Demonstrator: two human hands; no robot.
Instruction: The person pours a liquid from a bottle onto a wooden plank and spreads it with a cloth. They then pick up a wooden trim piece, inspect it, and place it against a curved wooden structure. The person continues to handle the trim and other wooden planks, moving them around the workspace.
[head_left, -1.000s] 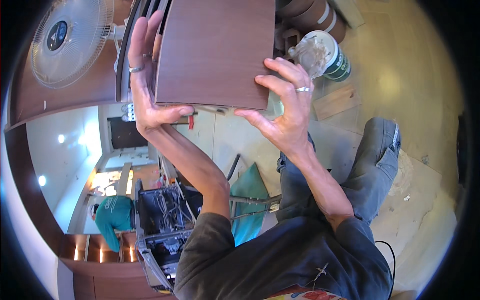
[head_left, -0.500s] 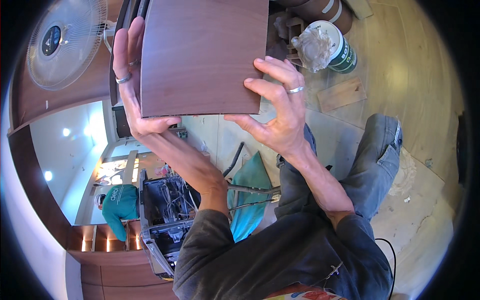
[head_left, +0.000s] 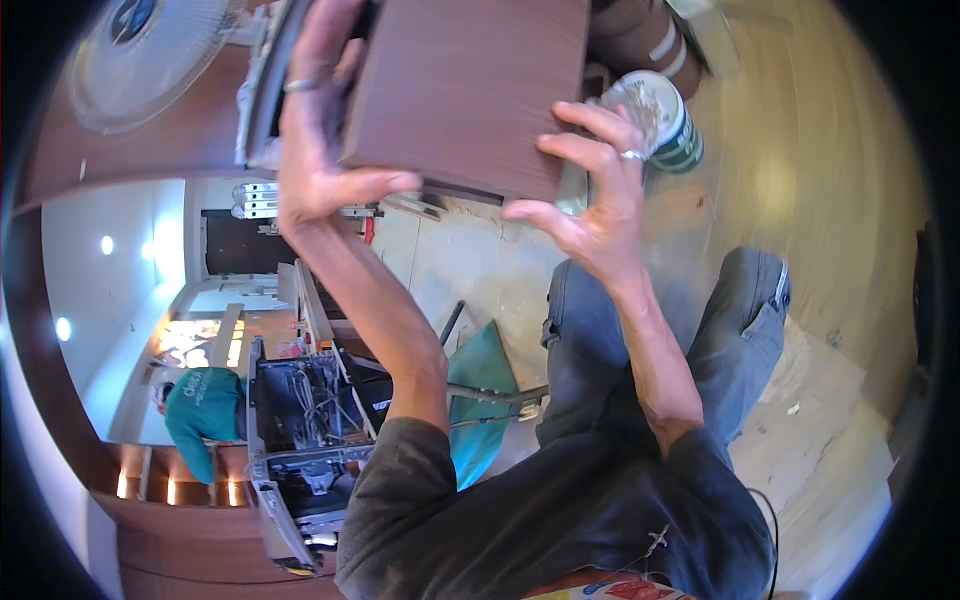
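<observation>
A brown wood-grain panel point(head_left: 465, 90) fills the upper middle, held up in both hands. My left hand point(head_left: 320, 175) grips its left side, fingers reaching up along that edge and thumb lying along the lower edge. My right hand point(head_left: 600, 190) holds the lower right corner, two fingertips at the right edge and thumb at the bottom edge. Motion blurs both hands and the panel. A dark frame or rail point(head_left: 262, 100) stands just left of the panel, behind my left fingers.
A fan point(head_left: 140, 65) is at upper left. A white-and-green bucket point(head_left: 670, 140) stands behind my right hand. Below left are an open tool cart point(head_left: 305, 410) and a co-worker in teal point(head_left: 200, 410). A teal sheet point(head_left: 480, 355) lies near my legs; a cord point(head_left: 768, 510) is at lower right.
Over the last half second, both hands and the panel have moved up and rightward in the picture. The view of the surroundings has also shifted slightly.
</observation>
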